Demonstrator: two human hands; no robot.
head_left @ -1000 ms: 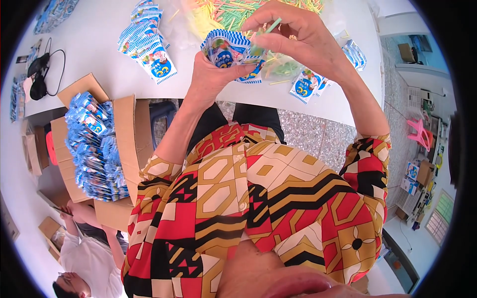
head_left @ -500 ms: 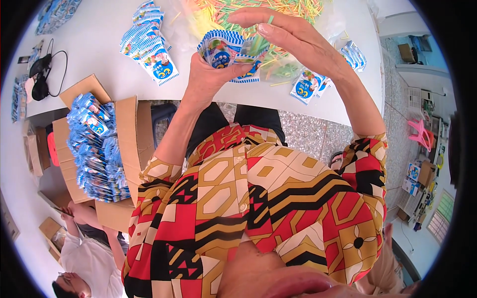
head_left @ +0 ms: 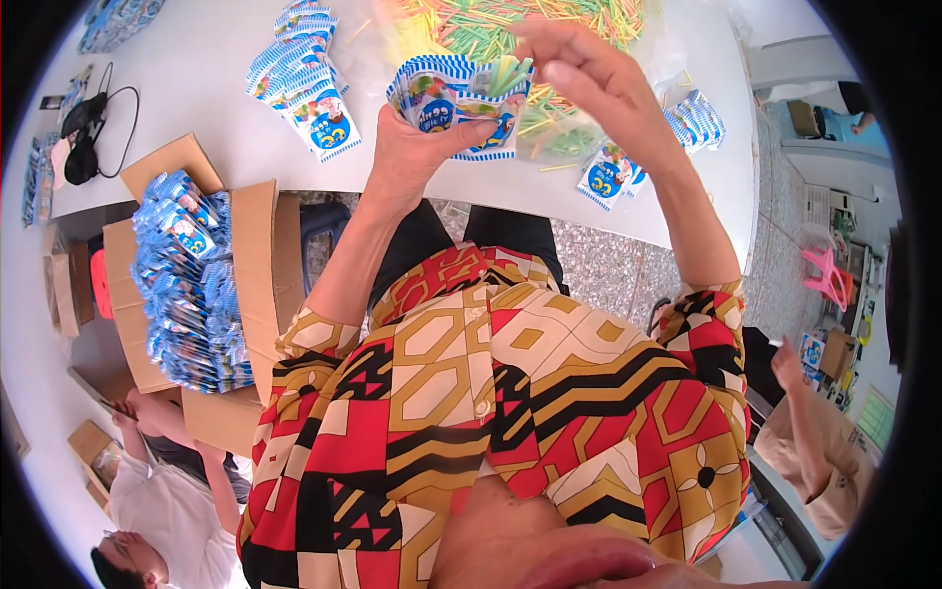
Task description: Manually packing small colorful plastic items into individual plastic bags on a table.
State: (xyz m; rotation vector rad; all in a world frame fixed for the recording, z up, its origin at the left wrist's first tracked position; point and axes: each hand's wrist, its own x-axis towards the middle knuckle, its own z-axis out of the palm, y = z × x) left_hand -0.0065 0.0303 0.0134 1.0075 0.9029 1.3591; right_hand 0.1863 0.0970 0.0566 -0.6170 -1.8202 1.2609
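My left hand is closed around a fanned bunch of blue-and-white packets above the table's front edge, thumb across the front. From the mouth of the rightmost packet, pale green sticks poke out. Just to the right, my right hand is raised with thumb and fingers apart, and I see nothing between them. Beneath and beyond it spreads a heap of thin green, yellow and orange sticks on clear plastic.
Overlapping packets lie left on the white table; more packets lie at right. A cardboard box full of packets stands lower left. A black corded object rests far left. Other people sit lower left and lower right.
My right hand has drawn back to the right, away from the green sticks in the packet. These sticks now sit lower in it. A person at lower right has come further into view.
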